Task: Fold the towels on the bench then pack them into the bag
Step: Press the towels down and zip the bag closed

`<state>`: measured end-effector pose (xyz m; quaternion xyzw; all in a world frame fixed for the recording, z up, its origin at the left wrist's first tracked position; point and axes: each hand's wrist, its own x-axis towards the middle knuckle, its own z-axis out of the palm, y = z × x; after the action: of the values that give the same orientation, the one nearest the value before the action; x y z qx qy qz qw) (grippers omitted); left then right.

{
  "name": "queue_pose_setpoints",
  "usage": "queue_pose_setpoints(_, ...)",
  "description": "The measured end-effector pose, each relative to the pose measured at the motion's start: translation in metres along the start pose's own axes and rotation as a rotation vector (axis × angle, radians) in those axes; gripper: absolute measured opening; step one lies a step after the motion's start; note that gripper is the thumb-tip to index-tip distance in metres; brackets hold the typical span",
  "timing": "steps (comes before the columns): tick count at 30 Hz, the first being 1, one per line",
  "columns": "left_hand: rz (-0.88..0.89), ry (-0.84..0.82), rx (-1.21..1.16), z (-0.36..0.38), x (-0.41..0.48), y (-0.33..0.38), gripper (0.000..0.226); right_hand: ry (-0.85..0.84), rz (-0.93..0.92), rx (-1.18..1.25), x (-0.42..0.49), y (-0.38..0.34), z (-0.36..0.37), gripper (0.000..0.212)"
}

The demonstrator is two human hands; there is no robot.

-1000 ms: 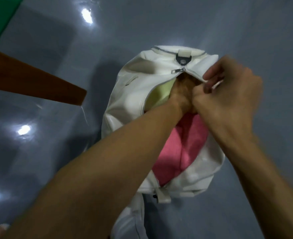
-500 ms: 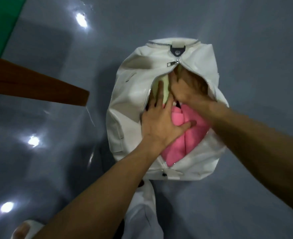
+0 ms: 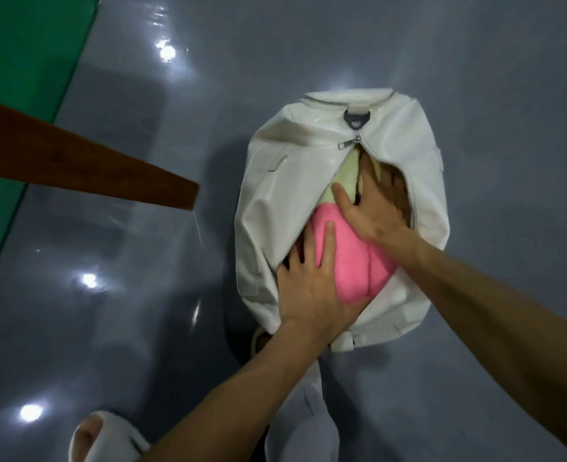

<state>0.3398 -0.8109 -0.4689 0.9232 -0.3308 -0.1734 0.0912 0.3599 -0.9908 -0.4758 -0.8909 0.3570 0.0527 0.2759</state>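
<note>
Under your left hand point(image 3: 309, 288), palm flat with fingers spread and gripping nothing, lies the pink towel point(image 3: 349, 261); your right hand point(image 3: 372, 208) presses open-palmed on its far end. Soft and bulging, it fills the unzipped white bag point(image 3: 275, 201) on the grey floor point(image 3: 142, 328). Towels visible: two, pink and pale yellow towel point(image 3: 349, 175).

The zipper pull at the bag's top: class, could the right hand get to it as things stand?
Probably yes. The right hand lies flat on the towels just below the zipper pull, and nothing covers the pull.
</note>
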Motion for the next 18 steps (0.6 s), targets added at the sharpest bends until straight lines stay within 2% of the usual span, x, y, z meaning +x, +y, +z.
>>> queue_pose_setpoints(3,-0.001,-0.004,-0.027,-0.008,0.001,0.006,0.126,0.033,0.033,0.069,-0.006,-0.014,-0.011,0.076)
queue_pose_setpoints(6,-0.041,-0.023,-0.081,-0.017,-0.004,-0.001,0.141,0.160,0.145,0.089,-0.051,-0.015,-0.003,0.064)
queue_pose_setpoints(10,-0.051,-0.076,-0.045,-0.015,-0.001,-0.006,0.150,0.106,0.163,0.041,-0.077,0.005,0.020,0.061)
queue_pose_setpoints(13,-0.064,-0.099,-0.040,-0.018,0.002,0.000,0.145,0.096,0.181,0.037,-0.066,0.000,0.005,0.058)
queue_pose_setpoints(15,-0.009,-0.078,-0.031,-0.021,0.000,0.002,0.131,0.196,0.116,0.064,-0.053,-0.012,-0.009,0.052)
queue_pose_setpoints(18,0.055,-0.205,0.046,-0.020,0.002,-0.003,0.122,0.290,-0.008,0.179,-0.005,-0.033,-0.017,0.043)
